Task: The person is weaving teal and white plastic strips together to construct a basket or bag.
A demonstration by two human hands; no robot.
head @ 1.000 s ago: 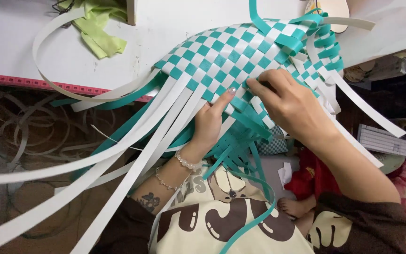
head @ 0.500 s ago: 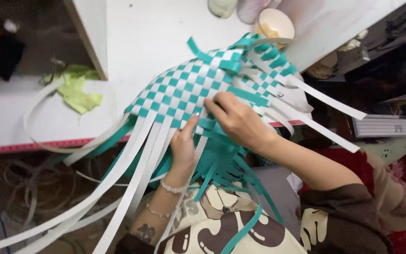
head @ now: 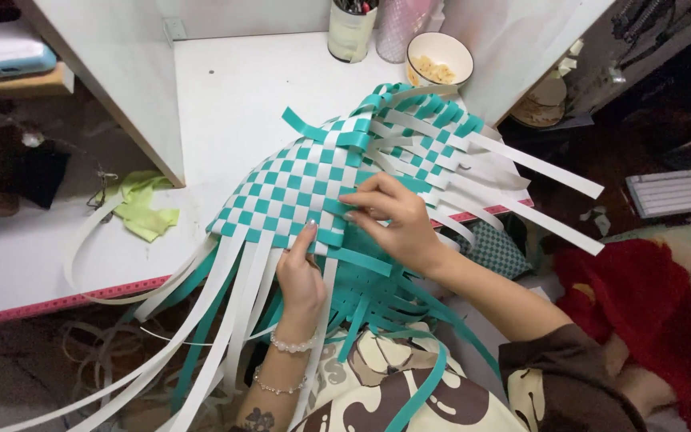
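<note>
Head view: the left hand [head: 301, 272] presses flat on the near edge of the teal-and-white woven mat [head: 313, 188], steadying it. The right hand [head: 393, 220] pinches a teal strip [head: 361, 258] just beside it. The mat lies on the white surface [head: 233, 104], with loose strips hanging below both hands. Weaving looks underway, and that strip likely needs threading across.

bowl [head: 440, 58] | pen cup [head: 351, 30] | yellow-green cloth [head: 142, 206] | keyboard [head: 679, 191] | red fabric [head: 645, 308]
</note>
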